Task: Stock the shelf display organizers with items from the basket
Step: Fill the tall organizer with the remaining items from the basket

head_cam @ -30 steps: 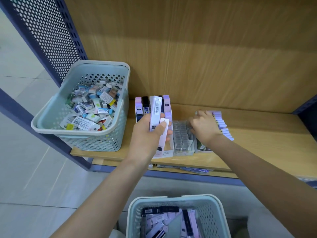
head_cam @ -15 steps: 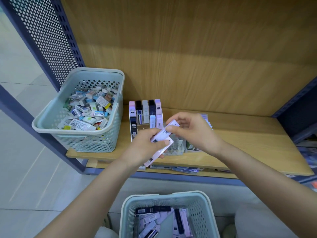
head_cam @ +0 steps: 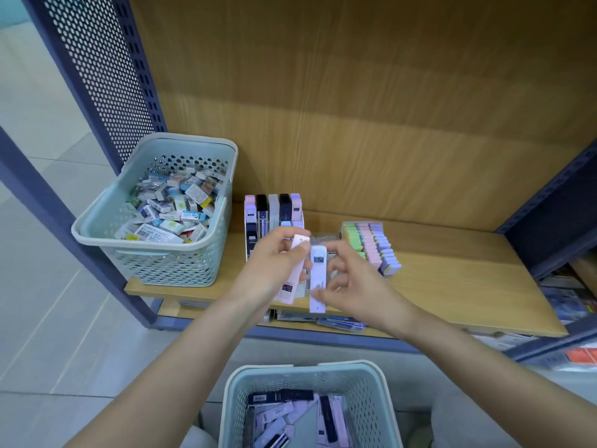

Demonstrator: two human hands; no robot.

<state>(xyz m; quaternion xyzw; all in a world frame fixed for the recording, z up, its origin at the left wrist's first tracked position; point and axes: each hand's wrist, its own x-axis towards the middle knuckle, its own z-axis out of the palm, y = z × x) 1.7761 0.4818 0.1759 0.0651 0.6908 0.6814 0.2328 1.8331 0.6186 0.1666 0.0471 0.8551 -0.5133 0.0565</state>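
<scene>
The slim white box (head_cam: 317, 270) stood upright in the right hand (head_cam: 352, 286), pinched near its lower end by thumb and curled fingers. Just beside it, the left hand (head_cam: 271, 270) gripped a pale pink box (head_cam: 288, 287), thumb across its upper part. Both were held in front of the row of upright boxes (head_cam: 274, 210) on the wooden shelf (head_cam: 452, 273), above the basket (head_cam: 371, 399) of similar boxes. Half a second before, both hands had met on one tilted bundle; by now the boxes had been parted, one to each hand.
</scene>
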